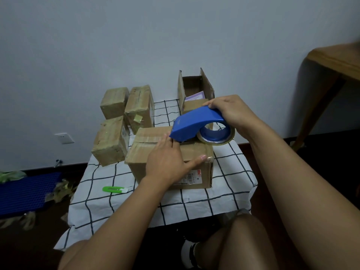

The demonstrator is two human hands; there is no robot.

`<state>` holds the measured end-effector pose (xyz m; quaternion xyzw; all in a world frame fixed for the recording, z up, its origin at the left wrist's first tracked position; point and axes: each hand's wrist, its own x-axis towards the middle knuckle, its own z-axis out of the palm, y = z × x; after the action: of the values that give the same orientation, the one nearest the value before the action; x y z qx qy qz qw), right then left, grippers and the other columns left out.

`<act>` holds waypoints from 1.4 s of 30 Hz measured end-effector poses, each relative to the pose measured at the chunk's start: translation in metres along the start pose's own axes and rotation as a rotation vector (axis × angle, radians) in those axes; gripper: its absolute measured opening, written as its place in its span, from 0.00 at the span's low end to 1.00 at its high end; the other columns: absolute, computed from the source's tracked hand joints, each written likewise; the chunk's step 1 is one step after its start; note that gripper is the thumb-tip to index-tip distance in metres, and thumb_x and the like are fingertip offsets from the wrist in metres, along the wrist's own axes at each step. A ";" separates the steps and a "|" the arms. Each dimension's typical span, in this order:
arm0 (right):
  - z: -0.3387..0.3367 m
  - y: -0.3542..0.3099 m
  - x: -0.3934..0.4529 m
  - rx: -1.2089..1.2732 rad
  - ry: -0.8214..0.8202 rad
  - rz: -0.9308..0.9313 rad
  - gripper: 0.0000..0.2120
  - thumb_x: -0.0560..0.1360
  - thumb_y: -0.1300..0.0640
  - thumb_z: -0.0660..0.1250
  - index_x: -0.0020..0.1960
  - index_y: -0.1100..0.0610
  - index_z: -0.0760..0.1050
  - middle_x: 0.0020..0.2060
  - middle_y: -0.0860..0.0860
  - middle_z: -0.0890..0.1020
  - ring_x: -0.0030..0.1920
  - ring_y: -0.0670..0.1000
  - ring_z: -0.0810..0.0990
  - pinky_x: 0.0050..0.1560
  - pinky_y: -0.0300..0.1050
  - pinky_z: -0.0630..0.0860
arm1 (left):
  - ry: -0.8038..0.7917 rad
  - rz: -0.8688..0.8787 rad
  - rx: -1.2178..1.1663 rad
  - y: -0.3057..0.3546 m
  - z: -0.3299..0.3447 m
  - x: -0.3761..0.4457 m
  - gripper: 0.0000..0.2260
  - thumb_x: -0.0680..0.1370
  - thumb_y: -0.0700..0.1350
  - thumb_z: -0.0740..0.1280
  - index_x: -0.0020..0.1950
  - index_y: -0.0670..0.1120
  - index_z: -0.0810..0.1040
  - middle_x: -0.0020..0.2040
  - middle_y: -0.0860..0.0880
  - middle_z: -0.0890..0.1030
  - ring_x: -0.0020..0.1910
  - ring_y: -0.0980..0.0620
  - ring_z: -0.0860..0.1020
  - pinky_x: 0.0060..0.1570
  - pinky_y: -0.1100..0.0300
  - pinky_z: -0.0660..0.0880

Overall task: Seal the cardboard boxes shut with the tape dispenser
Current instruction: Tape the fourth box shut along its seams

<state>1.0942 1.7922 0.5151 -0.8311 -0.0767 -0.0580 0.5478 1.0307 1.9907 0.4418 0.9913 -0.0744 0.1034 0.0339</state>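
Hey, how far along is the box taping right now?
Done, it seems: three boxes at the back left look wrapped in tape. In hand: the right hand grips the blue tape dispenser on the middle box, while the left hand presses its top flat. Left: the open box behind it has its flaps up.

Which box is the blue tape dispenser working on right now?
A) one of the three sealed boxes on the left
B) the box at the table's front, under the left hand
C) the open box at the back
B: the tape dispenser, held by the right hand, sits on the front box that the left hand presses flat.
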 end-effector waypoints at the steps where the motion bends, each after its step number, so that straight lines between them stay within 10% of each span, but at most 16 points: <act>1: -0.002 0.000 -0.001 -0.006 -0.016 -0.008 0.12 0.79 0.53 0.61 0.46 0.51 0.84 0.45 0.51 0.85 0.45 0.51 0.81 0.48 0.44 0.77 | -0.003 -0.001 0.006 0.000 0.000 0.000 0.52 0.65 0.82 0.38 0.77 0.49 0.61 0.75 0.48 0.66 0.74 0.48 0.64 0.68 0.49 0.68; 16: -0.076 0.025 -0.013 0.036 0.034 0.052 0.14 0.77 0.59 0.63 0.42 0.52 0.86 0.44 0.50 0.87 0.49 0.52 0.82 0.51 0.45 0.76 | -0.054 -0.019 -0.015 -0.005 0.005 0.004 0.55 0.65 0.82 0.37 0.80 0.46 0.51 0.80 0.46 0.54 0.79 0.50 0.51 0.74 0.51 0.54; 23: -0.083 0.039 -0.017 0.104 0.042 0.029 0.14 0.74 0.57 0.63 0.40 0.49 0.87 0.44 0.49 0.87 0.43 0.45 0.83 0.48 0.41 0.76 | -0.055 0.035 -0.019 -0.004 0.004 0.002 0.38 0.67 0.81 0.37 0.75 0.70 0.46 0.80 0.44 0.55 0.78 0.45 0.54 0.72 0.47 0.59; 31: -0.080 0.041 -0.021 0.142 0.072 0.038 0.17 0.76 0.61 0.62 0.36 0.50 0.86 0.42 0.47 0.87 0.44 0.46 0.83 0.48 0.37 0.78 | -0.065 0.107 -0.035 0.029 -0.006 0.005 0.50 0.68 0.80 0.42 0.78 0.46 0.59 0.79 0.45 0.56 0.78 0.48 0.56 0.74 0.50 0.54; 36: -0.083 0.042 -0.022 0.153 0.078 0.041 0.15 0.77 0.61 0.62 0.40 0.52 0.86 0.44 0.51 0.87 0.47 0.50 0.83 0.53 0.44 0.78 | -0.003 0.101 -0.029 0.042 0.003 0.007 0.35 0.72 0.73 0.46 0.76 0.61 0.55 0.77 0.42 0.60 0.76 0.44 0.59 0.74 0.46 0.56; 42: -0.090 0.065 -0.027 0.182 0.059 0.095 0.14 0.78 0.61 0.61 0.44 0.54 0.86 0.45 0.49 0.87 0.43 0.44 0.82 0.43 0.35 0.77 | -0.030 0.214 -0.015 0.037 0.010 0.011 0.37 0.74 0.69 0.38 0.80 0.55 0.48 0.80 0.52 0.50 0.79 0.52 0.49 0.76 0.52 0.46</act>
<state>1.0789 1.6824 0.4874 -0.7784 -0.0260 -0.0493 0.6253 1.0381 1.9521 0.4358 0.9788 -0.1813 0.0911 0.0288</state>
